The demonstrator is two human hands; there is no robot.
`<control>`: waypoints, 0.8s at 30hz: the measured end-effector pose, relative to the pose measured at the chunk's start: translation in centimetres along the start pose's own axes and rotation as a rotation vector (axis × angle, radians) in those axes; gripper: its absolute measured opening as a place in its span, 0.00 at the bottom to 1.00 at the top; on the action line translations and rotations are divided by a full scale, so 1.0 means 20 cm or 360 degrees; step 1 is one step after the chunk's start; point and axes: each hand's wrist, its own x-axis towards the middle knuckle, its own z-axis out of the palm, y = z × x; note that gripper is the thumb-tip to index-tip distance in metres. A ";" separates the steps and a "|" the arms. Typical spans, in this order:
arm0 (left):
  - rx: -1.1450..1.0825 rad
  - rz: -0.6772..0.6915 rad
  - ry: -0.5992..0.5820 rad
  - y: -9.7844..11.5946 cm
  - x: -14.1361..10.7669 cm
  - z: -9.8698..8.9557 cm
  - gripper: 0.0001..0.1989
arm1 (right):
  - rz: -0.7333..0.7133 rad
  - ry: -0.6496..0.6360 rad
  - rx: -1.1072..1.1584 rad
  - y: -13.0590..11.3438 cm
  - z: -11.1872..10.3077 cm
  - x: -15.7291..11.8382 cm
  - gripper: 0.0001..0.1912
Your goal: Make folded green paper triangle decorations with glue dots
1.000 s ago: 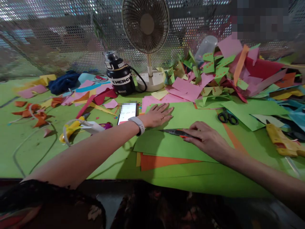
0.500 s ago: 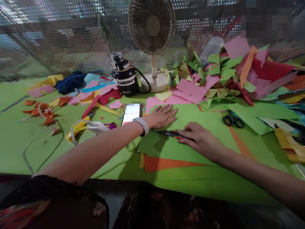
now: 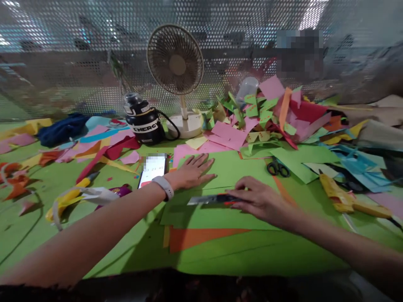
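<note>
My left hand [image 3: 194, 171] lies flat with fingers spread on the green paper sheets [image 3: 201, 218], a light band at its wrist. My right hand [image 3: 256, 197] is closed around the handle of a black and orange utility knife [image 3: 214, 199], whose blade points left over the green sheets. A straight line runs across the green paper between the two hands. Orange paper [image 3: 201, 238] sticks out from under the green stack at its front edge. The lit phone [image 3: 153, 170] lies just left of my left hand.
Black scissors [image 3: 278, 168] and a yellow glue gun [image 3: 336, 193] lie at the right. Behind are a fan [image 3: 176, 65], a black bottle [image 3: 145, 126] and a pile of coloured paper scraps [image 3: 229, 134]. A yellow tool [image 3: 67, 201] lies left.
The view has shifted right and up. The knife in my right hand now shows more blade and sits a little nearer the front of the sheets. My left hand stays flat on the paper.
</note>
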 end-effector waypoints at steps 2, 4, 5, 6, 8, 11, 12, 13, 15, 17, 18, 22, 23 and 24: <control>0.0055 0.0025 0.0025 0.01 -0.01 0.00 0.39 | 0.0225 0.0181 -0.0101 0.11 -0.08 -0.09 0.17; 0.0114 0.0057 0.0046 0.02 -0.02 -0.01 0.39 | 0.0439 0.0296 -0.0275 0.24 -0.15 -0.18 0.19; 0.0142 0.0075 0.0063 0.03 -0.03 -0.01 0.39 | 0.0536 0.0339 -0.0379 0.30 -0.18 -0.22 0.20; 0.0167 0.0095 0.0083 0.03 -0.03 -0.01 0.39 | 0.0613 0.0358 -0.0471 0.36 -0.20 -0.26 0.22; 0.0212 0.0139 0.0123 0.04 -0.05 -0.02 0.39 | 0.0729 0.0324 -0.0603 0.45 -0.22 -0.32 0.23; 0.0264 0.0207 0.0144 0.06 -0.06 -0.03 0.38 | 0.0846 0.0226 -0.0740 0.49 -0.23 -0.33 0.24; 0.0275 0.0231 0.0148 0.07 -0.07 -0.04 0.38 | 0.0845 0.0214 -0.0770 0.47 -0.22 -0.31 0.25; 0.0285 0.0249 0.0152 0.08 -0.07 -0.04 0.39 | 0.0803 0.0191 -0.0768 0.44 -0.21 -0.29 0.27; 0.0299 0.0271 0.0151 0.08 -0.07 -0.05 0.39 | 0.0590 0.0075 -0.0642 0.36 -0.19 -0.22 0.34; 0.0311 0.0279 0.0138 0.08 -0.07 -0.05 0.39 | 0.0307 -0.0183 -0.0410 0.28 -0.15 -0.15 0.43; 0.0319 0.0281 0.0138 0.08 -0.07 -0.05 0.39 | 0.0207 -0.0316 -0.0329 0.25 -0.13 -0.13 0.44; 0.0360 0.0239 0.0271 0.10 -0.07 -0.04 0.38 | 0.0043 -0.0562 -0.0320 0.19 -0.04 -0.11 0.37; 0.0358 0.0218 0.0313 0.12 -0.09 -0.04 0.38 | 0.0023 -0.0541 -0.0364 0.18 -0.03 -0.12 0.36; 0.0339 0.0201 0.0340 0.15 -0.10 -0.03 0.37 | -0.0002 -0.0493 -0.0412 0.18 -0.02 -0.13 0.34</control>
